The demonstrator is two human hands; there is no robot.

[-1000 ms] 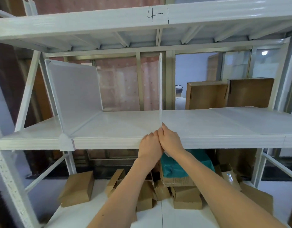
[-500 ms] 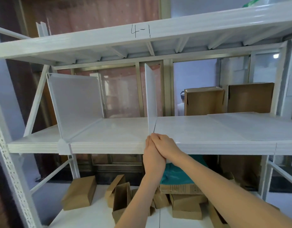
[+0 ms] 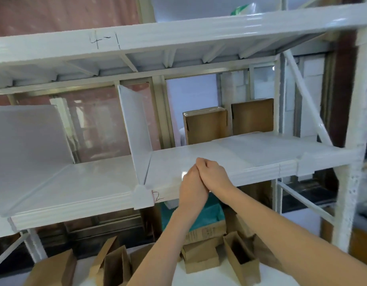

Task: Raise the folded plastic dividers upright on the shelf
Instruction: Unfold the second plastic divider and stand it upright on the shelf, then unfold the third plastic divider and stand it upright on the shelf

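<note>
Two white plastic dividers stand upright on the white shelf [image 3: 261,172]: a large one at the far left [image 3: 27,141] and a narrower one near the middle [image 3: 135,129]. To the right, a flat white panel [image 3: 250,149] lies folded down on the shelf surface. My left hand [image 3: 191,182] and my right hand [image 3: 212,174] are pressed against each other at the shelf's front edge, to the right of the middle divider and clear of it. Neither hand holds anything that I can see.
Two brown cardboard boxes [image 3: 205,126] [image 3: 252,116] stand behind the shelf. Several small cardboard boxes [image 3: 199,256] and a teal-lined box [image 3: 211,213] sit on the level below. A white rack post [image 3: 351,182] stands at the right, and the beam marked 4-1 [image 3: 178,36] runs overhead.
My hands have left the front foot of the middle divider and now sit to its right, still together. The view has swung right; the divider stays upright.
</note>
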